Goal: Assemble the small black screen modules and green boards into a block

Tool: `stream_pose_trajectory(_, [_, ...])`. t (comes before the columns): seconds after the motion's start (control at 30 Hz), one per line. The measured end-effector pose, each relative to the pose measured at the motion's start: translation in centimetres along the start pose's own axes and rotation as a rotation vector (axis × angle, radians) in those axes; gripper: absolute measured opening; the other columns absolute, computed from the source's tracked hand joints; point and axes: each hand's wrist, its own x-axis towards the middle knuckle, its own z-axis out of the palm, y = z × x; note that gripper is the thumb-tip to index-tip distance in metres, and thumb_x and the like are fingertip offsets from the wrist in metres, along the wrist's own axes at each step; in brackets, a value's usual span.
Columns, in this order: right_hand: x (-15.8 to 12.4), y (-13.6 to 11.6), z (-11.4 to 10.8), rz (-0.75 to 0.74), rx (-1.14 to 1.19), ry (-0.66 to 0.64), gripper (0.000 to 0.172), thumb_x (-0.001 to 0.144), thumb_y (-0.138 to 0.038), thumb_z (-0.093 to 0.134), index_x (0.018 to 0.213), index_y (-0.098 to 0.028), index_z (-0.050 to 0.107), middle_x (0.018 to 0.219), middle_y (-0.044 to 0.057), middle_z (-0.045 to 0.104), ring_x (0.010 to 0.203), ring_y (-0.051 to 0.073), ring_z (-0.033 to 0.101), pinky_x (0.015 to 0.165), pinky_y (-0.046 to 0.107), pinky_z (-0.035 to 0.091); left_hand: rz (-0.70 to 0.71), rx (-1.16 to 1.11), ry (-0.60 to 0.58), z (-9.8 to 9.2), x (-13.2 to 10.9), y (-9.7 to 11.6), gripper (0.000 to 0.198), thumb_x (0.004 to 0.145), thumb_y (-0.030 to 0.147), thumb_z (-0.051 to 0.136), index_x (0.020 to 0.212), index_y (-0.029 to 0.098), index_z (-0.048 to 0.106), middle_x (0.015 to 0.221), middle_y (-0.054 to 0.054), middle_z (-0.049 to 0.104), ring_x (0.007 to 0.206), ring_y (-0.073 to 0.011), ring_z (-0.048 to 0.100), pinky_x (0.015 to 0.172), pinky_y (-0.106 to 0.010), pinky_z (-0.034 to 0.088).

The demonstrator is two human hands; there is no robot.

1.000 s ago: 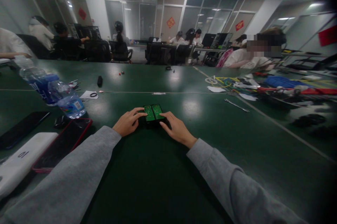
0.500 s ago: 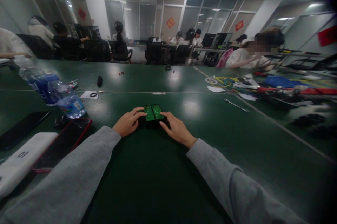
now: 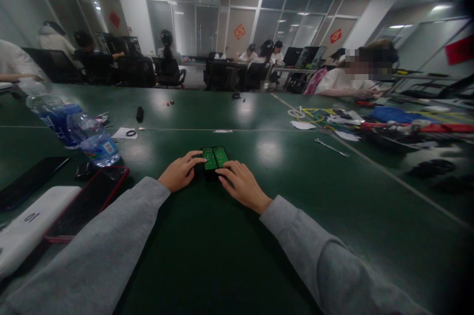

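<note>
Two green circuit boards point(image 3: 221, 155) lie side by side in a shallow black case point(image 3: 210, 174) on the table in front of me. My left hand point(image 3: 178, 172) holds the case at its left side, with the index and middle fingertips over the edge of the left board point(image 3: 209, 158). The left thumb is bent below them. My right hand point(image 3: 245, 184) is at the front right corner, its fingertips on the near edge and its thumb low against the front. What the right fingertips touch underneath is hidden.
Water bottles point(image 3: 92, 139), a red-edged phone point(image 3: 89, 204), a white power bank point(image 3: 35, 226) and a dark phone point(image 3: 31, 179) lie left. A wrench point(image 3: 332, 148) and tangled cables point(image 3: 314, 116) lie right. A person point(image 3: 344, 80) sits at the far right; others work behind.
My right hand has slid left and slightly toward me, from the right edge of the case to its front right corner. My left hand and the case have stayed put.
</note>
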Motion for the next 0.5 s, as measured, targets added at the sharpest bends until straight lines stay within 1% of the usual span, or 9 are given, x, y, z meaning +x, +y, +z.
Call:
stream_pose_trajectory(0.07, [0.05,-0.38,0.01,0.004,0.018,-0.025,0.024,0.095,-0.026,0.043,0.116,-0.019,0.050,0.110,0.009,0.051,0.094,0.022,0.052,0.079,0.037,0.047,-0.006,0.006,-0.009,0.01,0.02,-0.01,0.056,0.078,0.005,0.047,0.129,0.028,0.040,0.140,-0.007,0.036,0.111,-0.0228,0.055,0.089,-0.044,0.050])
stream_pose_trajectory(0.2, [0.00,-0.90,0.22,0.084,0.064,-0.036,0.026,0.096,-0.027,0.042,0.120,-0.018,0.047,0.111,0.009,0.051,0.086,0.019,0.056,0.074,0.036,0.051,0.004,0.005,0.003,-0.03,0.06,0.09,0.056,0.078,0.005,0.046,0.129,0.028,0.040,0.139,-0.008,0.038,0.108,-0.0220,0.056,0.088,-0.044,0.051])
stream_pose_trajectory(0.37, [-0.10,-1.10,0.54,0.055,0.073,-0.055,0.032,0.094,-0.028,0.047,0.123,-0.017,0.043,0.112,0.010,0.053,0.095,0.023,0.057,0.078,0.041,0.053,0.015,-0.007,0.013,-0.09,0.06,0.18,0.057,0.078,0.005,0.047,0.129,0.028,0.040,0.139,-0.007,0.038,0.108,-0.0223,0.057,0.088,-0.044,0.051])
stream_pose_trajectory(0.5, [-0.13,-0.98,0.55,0.065,0.101,-0.059,0.031,0.094,-0.027,0.046,0.123,-0.017,0.042,0.114,0.010,0.053,0.093,0.021,0.058,0.075,0.039,0.054,0.007,-0.009,0.002,-0.13,0.05,0.14,0.057,0.078,0.005,0.047,0.129,0.028,0.040,0.140,-0.008,0.037,0.109,-0.0229,0.056,0.088,-0.045,0.051])
